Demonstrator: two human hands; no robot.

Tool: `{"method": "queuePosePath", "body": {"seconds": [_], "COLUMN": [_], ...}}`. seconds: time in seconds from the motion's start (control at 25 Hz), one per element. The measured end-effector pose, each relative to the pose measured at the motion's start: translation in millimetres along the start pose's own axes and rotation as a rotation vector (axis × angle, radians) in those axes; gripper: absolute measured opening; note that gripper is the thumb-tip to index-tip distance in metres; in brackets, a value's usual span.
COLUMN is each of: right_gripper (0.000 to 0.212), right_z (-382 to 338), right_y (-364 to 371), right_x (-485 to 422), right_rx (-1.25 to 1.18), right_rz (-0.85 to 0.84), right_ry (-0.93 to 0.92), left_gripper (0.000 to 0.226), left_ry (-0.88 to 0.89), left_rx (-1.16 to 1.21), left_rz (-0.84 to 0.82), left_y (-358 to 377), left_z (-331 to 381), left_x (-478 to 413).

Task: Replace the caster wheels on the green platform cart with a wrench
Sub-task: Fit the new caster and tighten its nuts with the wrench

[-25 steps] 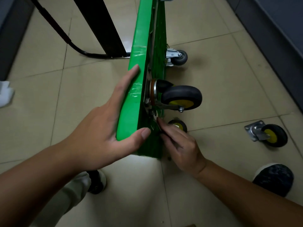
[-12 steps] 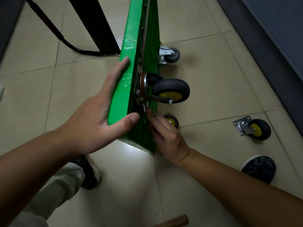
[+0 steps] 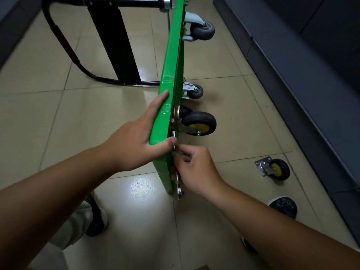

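The green platform cart point(image 3: 171, 61) stands on its long edge on the tiled floor, underside facing right. My left hand point(image 3: 136, 141) clamps its near top edge, thumb hooked over the corner. A black caster with a yellow hub point(image 3: 198, 123) is mounted on the underside just beyond that hand. My right hand point(image 3: 196, 170) is closed around a silver wrench point(image 3: 178, 184); its upper end sits at the caster's mounting plate and its lower end sticks out below my fist. Two grey casters point(image 3: 201, 30) point(image 3: 193, 91) are fixed farther along the cart.
A loose yellow-hub caster point(image 3: 274, 169) lies on the floor to the right. The cart's folded black handle point(image 3: 72, 55) rests on the floor at the left. A dark cabinet wall point(image 3: 303, 75) runs along the right. My shoes point(image 3: 284, 206) point(image 3: 97, 221) flank the cart.
The view has pulled back and up, showing more of the cart and its handle. My right hand changed from fingering the mounting plate to gripping the wrench. My left hand stays on the edge.
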State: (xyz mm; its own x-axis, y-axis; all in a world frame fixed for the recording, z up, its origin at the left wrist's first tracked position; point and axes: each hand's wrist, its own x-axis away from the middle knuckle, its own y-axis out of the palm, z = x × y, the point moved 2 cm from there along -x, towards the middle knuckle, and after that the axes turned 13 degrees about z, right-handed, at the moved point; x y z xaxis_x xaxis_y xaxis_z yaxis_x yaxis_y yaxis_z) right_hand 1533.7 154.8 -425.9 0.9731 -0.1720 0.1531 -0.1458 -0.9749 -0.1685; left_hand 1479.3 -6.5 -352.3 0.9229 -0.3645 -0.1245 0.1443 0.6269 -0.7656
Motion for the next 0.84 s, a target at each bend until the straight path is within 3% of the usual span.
{"method": "queuePosePath", "body": {"seconds": [0.16, 0.24, 0.4, 0.52, 0.84], "right_gripper": [0.016, 0.017, 0.045, 0.044, 0.051], "right_z": [-15.0, -2.6, 49.9, 76.8, 111.1], "right_y": [-1.9, -4.2, -18.3, -16.8, 0.8], "right_x": [-9.3, -0.4, 7.8, -19.8, -57.8], "right_rx": [-0.292, -0.262, -0.061, 0.056, 0.117], "right_rz": [0.062, 0.05, 0.101, 0.167, 0.084], "right_ry": [0.34, 0.226, -0.239, -0.516, -0.77], "left_gripper": [0.098, 0.098, 0.097, 0.097, 0.096], "left_ry": [0.01, 0.01, -0.006, -0.008, 0.038], "left_rx": [0.021, 0.034, 0.056, 0.058, 0.036], "left_rz": [-0.005, -0.014, -0.022, -0.012, 0.014], "left_y": [-0.3, -0.5, -0.6, 0.4, 3.7], "left_z": [-0.6, -1.3, -3.0, -3.1, -3.8], "left_x": [-2.6, -2.9, -1.2, -1.0, -0.9]}}
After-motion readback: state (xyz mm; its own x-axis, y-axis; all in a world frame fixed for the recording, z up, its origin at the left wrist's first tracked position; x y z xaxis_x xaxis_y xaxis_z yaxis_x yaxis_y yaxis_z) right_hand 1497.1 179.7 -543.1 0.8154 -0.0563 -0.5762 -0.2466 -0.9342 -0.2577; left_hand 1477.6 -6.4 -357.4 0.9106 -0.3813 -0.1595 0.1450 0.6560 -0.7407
